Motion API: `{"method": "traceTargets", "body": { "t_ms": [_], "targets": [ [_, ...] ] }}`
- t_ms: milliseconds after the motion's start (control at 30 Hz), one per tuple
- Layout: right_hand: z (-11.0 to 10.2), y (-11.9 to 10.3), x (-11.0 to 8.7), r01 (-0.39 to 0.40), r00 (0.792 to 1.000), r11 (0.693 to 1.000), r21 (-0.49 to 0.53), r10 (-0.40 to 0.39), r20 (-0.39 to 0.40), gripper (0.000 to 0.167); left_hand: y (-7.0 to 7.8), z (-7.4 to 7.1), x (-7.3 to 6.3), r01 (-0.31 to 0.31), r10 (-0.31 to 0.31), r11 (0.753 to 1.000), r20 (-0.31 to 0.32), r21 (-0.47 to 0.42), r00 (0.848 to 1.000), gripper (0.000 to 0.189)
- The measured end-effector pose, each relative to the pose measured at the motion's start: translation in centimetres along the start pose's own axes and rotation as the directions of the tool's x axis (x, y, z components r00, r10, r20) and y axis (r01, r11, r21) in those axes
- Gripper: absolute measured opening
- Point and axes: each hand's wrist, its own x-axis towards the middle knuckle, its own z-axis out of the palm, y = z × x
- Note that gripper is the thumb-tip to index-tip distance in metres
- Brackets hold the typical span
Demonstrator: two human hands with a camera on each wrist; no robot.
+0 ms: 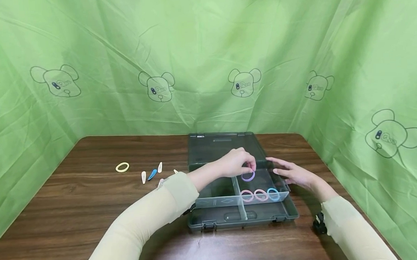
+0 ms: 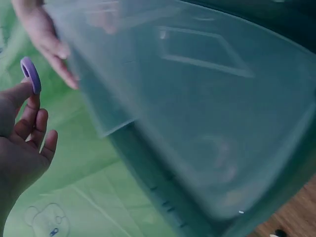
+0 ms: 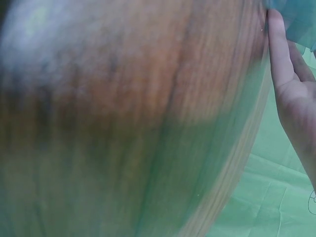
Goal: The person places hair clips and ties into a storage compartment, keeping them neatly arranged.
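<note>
My left hand (image 1: 238, 162) pinches a purple hair tie (image 1: 248, 176) between thumb and finger, over the back right compartment of a grey see-through divided box (image 1: 212, 222). In the left wrist view the purple ring stands on edge at the fingertips. Along the front divider of that compartment lie two pink hair ties (image 1: 261, 195) and a blue hair tie (image 1: 273, 194). My right hand (image 1: 297, 174), fingers extended, is at the box's right side, its fingertips right at the wall.
The box lid (image 1: 223, 146) lies open toward the back. On the table's left are a yellow hair tie (image 1: 122, 167), a blue snap hair clip (image 1: 152, 174) and several pale clips, one partly hidden by the left sleeve. Green cloth (image 1: 198, 49) surrounds the wooden table (image 1: 75, 205).
</note>
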Motion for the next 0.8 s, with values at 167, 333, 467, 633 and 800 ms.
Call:
{"method": "traceTargets", "body": {
  "t_ms": [167, 333, 467, 633, 800],
  "targets": [
    [0.1, -0.2, -0.1, -0.006, 1.000, 1.000, 0.005, 0.006, -0.005, 0.059, -0.8, 0.8, 0.1, -0.014, 0.012, 1.000, 0.076, 0.026, 0.997, 0.004],
    [0.2, -0.5, -0.2, -0.010, 1.000, 1.000, 0.011, 0.010, -0.006, 0.059, -1.4, 1.4, 0.5, -0.037, 0.030, 0.998, 0.119, 0.057, 0.992, 0.004],
    [0.3, -0.6, -0.2, -0.001, 1.000, 1.000, 0.003, 0.001, -0.002, 0.059, -1.8, 1.9, 0.8, -0.065, 0.047, 0.991, 0.152, 0.114, 0.987, 0.005],
    [0.5, -0.8, -0.4, -0.001, 1.000, 1.000, 0.004, 0.001, -0.007, 0.058, -2.1, 2.6, 1.1, -0.102, 0.075, 0.980, 0.156, 0.171, 0.985, 0.004],
    [0.4, -0.8, -0.3, -0.008, 1.000, 1.000, 0.000, 0.008, -0.016, 0.058, -2.1, 3.4, 0.8, -0.074, 0.047, 0.977, 0.137, 0.198, 0.989, 0.003]
  ]
}}
